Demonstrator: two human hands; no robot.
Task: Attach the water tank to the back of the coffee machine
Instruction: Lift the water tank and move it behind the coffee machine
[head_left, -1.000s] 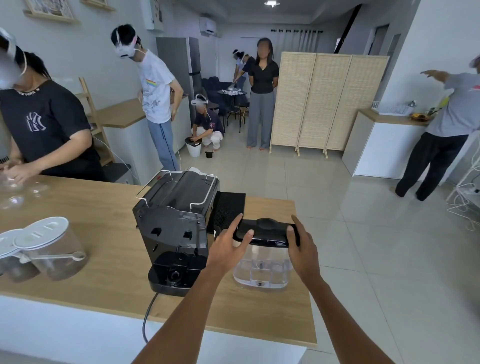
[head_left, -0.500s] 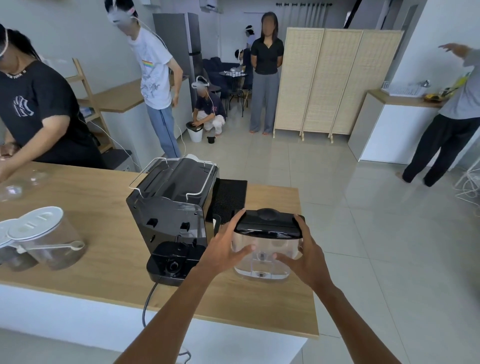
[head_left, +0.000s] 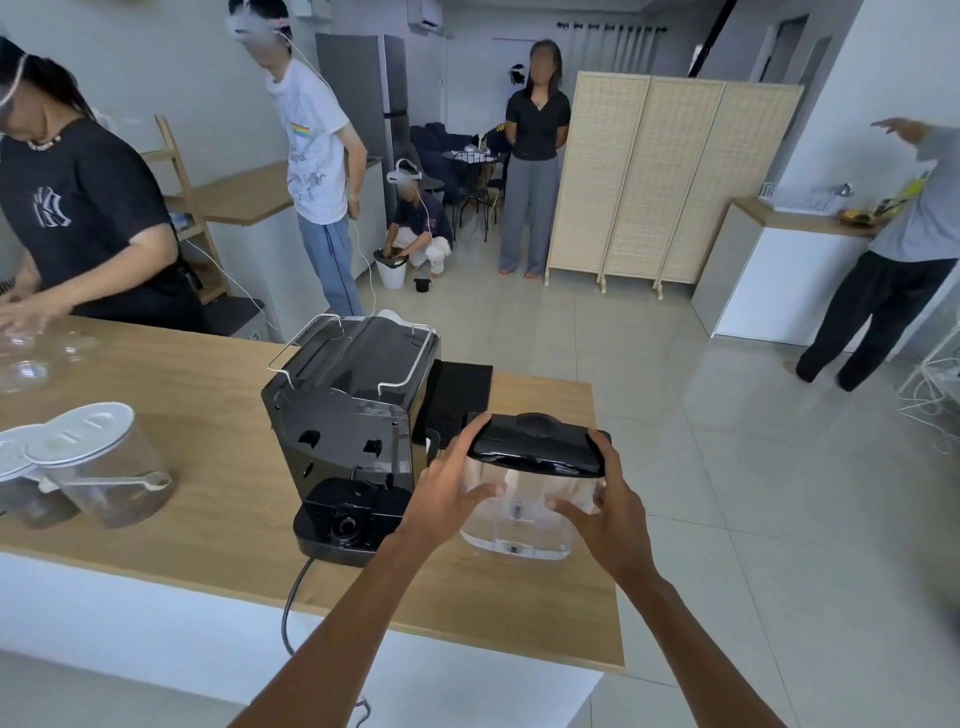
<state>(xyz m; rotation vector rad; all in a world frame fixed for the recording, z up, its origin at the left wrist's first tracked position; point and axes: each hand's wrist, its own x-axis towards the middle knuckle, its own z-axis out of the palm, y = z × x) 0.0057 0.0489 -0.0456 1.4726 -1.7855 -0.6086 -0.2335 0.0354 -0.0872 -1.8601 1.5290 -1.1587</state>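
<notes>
Clear tank (head_left: 519, 512) held beside the machine (head_left: 353, 410).
Left hand (head_left: 449, 493) and right hand (head_left: 610, 512) fingers wrap its sides, raised off the worktop (head_left: 197, 395).

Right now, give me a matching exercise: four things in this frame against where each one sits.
Things:
1 water tank
2 coffee machine
3 lidded jars
4 black mat

Places:
A counter's left end
B behind the tank, right of the machine
C between left hand and right hand
D mid-counter, cable hanging over the near edge

Pairs: 1-C, 2-D, 3-A, 4-B
</notes>
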